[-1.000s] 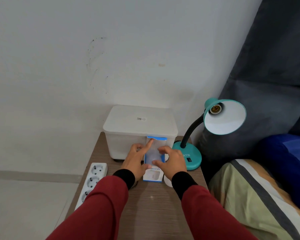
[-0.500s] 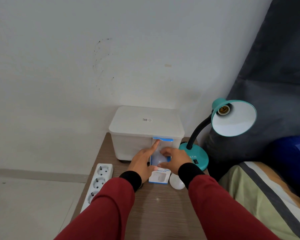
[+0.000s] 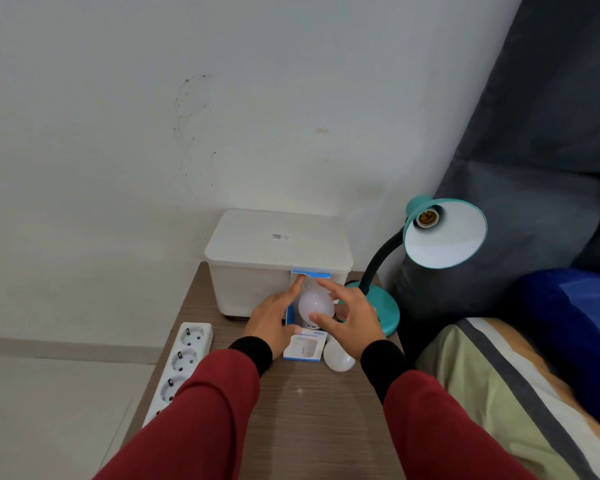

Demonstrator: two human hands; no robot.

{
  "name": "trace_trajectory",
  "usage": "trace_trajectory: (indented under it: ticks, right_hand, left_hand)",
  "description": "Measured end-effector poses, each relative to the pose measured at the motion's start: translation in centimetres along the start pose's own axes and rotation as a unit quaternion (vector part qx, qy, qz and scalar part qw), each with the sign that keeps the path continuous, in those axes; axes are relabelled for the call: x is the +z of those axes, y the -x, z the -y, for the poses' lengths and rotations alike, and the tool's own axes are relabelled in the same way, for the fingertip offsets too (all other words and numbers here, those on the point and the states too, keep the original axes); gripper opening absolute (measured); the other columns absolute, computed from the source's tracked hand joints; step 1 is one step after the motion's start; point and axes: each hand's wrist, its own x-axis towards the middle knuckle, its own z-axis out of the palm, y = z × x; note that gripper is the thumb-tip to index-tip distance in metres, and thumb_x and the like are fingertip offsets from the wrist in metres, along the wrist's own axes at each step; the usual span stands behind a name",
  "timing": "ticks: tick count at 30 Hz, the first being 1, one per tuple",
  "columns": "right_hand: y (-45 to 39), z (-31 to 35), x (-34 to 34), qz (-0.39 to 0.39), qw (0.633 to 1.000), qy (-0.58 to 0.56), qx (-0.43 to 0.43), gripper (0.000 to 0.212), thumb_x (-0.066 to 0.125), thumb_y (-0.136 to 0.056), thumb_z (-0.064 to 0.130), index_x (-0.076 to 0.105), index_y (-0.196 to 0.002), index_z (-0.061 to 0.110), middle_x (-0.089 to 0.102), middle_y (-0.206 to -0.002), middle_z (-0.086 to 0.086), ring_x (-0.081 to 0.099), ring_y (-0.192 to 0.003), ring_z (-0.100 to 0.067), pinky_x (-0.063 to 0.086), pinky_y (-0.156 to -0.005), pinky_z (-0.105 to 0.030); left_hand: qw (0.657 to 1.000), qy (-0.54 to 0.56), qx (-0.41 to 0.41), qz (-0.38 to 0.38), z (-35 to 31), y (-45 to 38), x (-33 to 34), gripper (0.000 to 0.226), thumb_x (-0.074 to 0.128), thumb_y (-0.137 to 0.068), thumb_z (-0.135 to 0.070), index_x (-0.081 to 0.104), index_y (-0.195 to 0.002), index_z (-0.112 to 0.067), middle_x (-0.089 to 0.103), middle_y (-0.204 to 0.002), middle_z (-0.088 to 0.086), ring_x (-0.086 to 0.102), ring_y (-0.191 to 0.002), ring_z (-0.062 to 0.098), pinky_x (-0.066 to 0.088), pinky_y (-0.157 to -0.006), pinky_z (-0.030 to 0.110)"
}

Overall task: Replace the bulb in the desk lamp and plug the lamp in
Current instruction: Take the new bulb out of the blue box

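Note:
A teal desk lamp [image 3: 444, 233] stands at the table's back right, its shade turned toward me with a bare brass socket [image 3: 425, 217] inside. A small white and blue box [image 3: 305, 346] stands in front of the storage bin, its upper flap open. A white bulb [image 3: 314, 304] shows in the box's opening. My left hand [image 3: 274, 317] holds the box's left side, forefinger up at the flap. My right hand [image 3: 350, 315] curls its fingers around the bulb. A second white bulb [image 3: 338, 356] lies on the table by my right wrist.
A white lidded storage bin [image 3: 278, 244] sits against the wall. A white power strip [image 3: 181, 365] lies along the left edge of the wooden table [image 3: 312, 417]. A dark cushion [image 3: 534, 168] and striped bedding [image 3: 516, 393] lie to the right. The lamp's plug is not visible.
The box's flap has come open and the bulb inside now shows. My right hand has spread its fingers around that bulb. The view has shifted slightly left.

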Motion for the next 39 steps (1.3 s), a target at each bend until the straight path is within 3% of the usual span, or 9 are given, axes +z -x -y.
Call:
trace_trajectory:
  ticks: [3,7,11,18,21,25,29,33,39]
  right_hand:
    - [0.5,-0.4,0.4,0.0,1.0,0.014,-0.011,0.048,0.066,-0.085,0.022,0.054,-0.13,0.034,0.04,-0.12,0.002,0.048,-0.107,-0.01,0.044,-0.077,-0.005]
    - [1.0,-0.6,0.8,-0.011,0.999,0.037,-0.011,0.049,0.075,-0.076,0.029,0.058,-0.121,0.034,0.043,-0.13,0.001,0.045,-0.114,-0.011,0.047,-0.09,-0.02]
    - [1.2,-0.3,0.5,-0.026,0.999,0.045,0.001,0.055,0.08,-0.069,0.028,0.05,-0.114,0.027,0.051,-0.12,0.002,0.05,-0.107,-0.015,0.052,-0.092,-0.035]
    - [2.5,0.4,-1.9,-0.032,0.999,-0.032,-0.013,0.057,0.071,-0.079,0.028,0.046,-0.127,0.047,0.047,-0.121,0.0,0.055,-0.11,-0.021,0.054,-0.092,-0.038]
    - [3.1,0.7,-3.0,-0.059,0.994,-0.095,-0.005,0.046,0.069,-0.08,0.025,0.052,-0.117,0.048,0.052,-0.126,-0.007,0.061,-0.108,-0.028,0.055,-0.091,-0.043]
    - [3.7,1.2,-3.8,-0.1,0.98,-0.169,0.01,0.038,0.065,-0.085,0.011,0.051,-0.114,0.031,0.056,-0.107,0.009,0.064,-0.102,-0.027,0.055,-0.09,-0.045]
    - [3.7,1.1,-3.3,-0.122,0.979,-0.159,0.019,0.038,0.066,-0.085,0.013,0.048,-0.113,0.031,0.05,-0.112,0.004,0.061,-0.103,-0.025,0.056,-0.088,-0.038]
    - [3.2,0.3,-2.4,-0.127,0.98,-0.147,0.03,0.048,0.066,-0.085,0.016,0.047,-0.129,0.022,0.047,-0.121,0.004,0.055,-0.109,-0.019,0.051,-0.091,-0.031]
    - [1.9,-1.0,-1.2,-0.111,0.984,-0.134,0.043,0.054,0.066,-0.085,0.022,0.046,-0.134,0.028,0.044,-0.122,0.01,0.053,-0.118,-0.022,0.05,-0.099,-0.045]
  left_hand:
    - [1.0,0.004,-0.006,0.003,0.0,0.0,0.1,0.089,0.065,-0.088,-0.015,0.006,-0.147,-0.045,0.04,-0.146,0.002,0.04,-0.134,0.017,0.031,-0.112,0.029]
    - [1.0,-0.006,-0.014,0.007,-0.1,-0.1,0.1,0.088,0.064,-0.088,-0.017,0.005,-0.147,-0.044,0.038,-0.147,0.002,0.038,-0.135,0.017,0.032,-0.112,0.03]
    - [1.0,-0.013,-0.021,0.006,-0.2,0.0,0.2,0.088,0.064,-0.089,-0.016,0.004,-0.147,-0.043,0.04,-0.145,0.003,0.04,-0.133,0.018,0.032,-0.111,0.029]
    - [0.998,-0.003,-0.023,-0.058,-1.0,1.8,0.2,0.075,0.065,-0.088,-0.017,0.023,-0.147,-0.034,0.039,-0.14,0.002,0.042,-0.128,0.016,0.033,-0.104,0.021]
    - [0.991,0.013,-0.029,-0.128,-1.4,2.5,0.5,0.045,0.069,-0.084,-0.02,0.053,-0.127,-0.018,0.047,-0.13,0.002,0.05,-0.118,0.016,0.033,-0.091,0.016]
    - [0.978,0.005,-0.035,-0.207,-2.6,2.7,0.2,0.027,0.067,-0.085,-0.02,0.052,-0.105,-0.01,0.053,-0.11,0.004,0.056,-0.1,0.02,0.039,-0.078,0.02]
    - [0.983,-0.016,0.004,-0.184,-2.8,2.6,0.2,0.039,0.064,-0.088,-0.013,0.051,-0.124,-0.02,0.056,-0.121,0.001,0.052,-0.114,0.016,0.043,-0.094,0.025]
    - [0.988,-0.051,0.02,-0.144,-1.6,2.0,0.8,0.032,0.062,-0.089,-0.012,0.062,-0.12,-0.018,0.059,-0.124,0.001,0.05,-0.118,0.017,0.037,-0.1,0.022]
    - [0.985,-0.069,0.035,-0.152,-0.6,1.4,1.5,0.028,0.06,-0.09,-0.013,0.067,-0.116,-0.018,0.062,-0.122,0.0,0.05,-0.117,0.016,0.035,-0.099,0.021]
